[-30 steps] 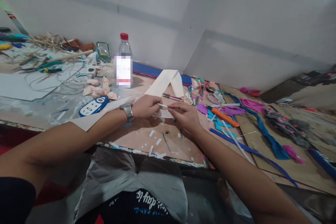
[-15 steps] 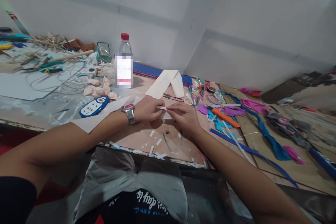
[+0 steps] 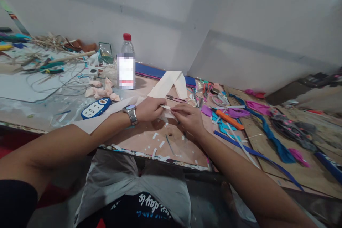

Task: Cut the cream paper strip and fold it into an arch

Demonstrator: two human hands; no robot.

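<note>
Between my two hands, low over the table, is a narrow strip of white paper (image 3: 166, 107). My left hand (image 3: 151, 109), with a metal watch (image 3: 130, 113) at the wrist, pinches its left end. Fingers and thumb of my right hand (image 3: 189, 117) close on the other end. A long white paper band (image 3: 162, 84) runs under my left forearm and folds over in a peak behind my hands. Small thread snips (image 3: 176, 99) lie just beyond my fingers, beside a roll of tape (image 3: 191, 103).
A red-capped bottle (image 3: 127, 48) stands at the back. To the left are a blue-and-white power strip (image 3: 96, 108) and crumpled pinkish pieces (image 3: 100, 92). An orange utility knife (image 3: 229, 119) and blue strips (image 3: 256, 154) lie right. White paper scraps (image 3: 155, 153) litter the front edge.
The strip between my hands tilts slightly differently and shows more at its left end. My left wrist has turned a little, and my right fingers have shifted slightly.
</note>
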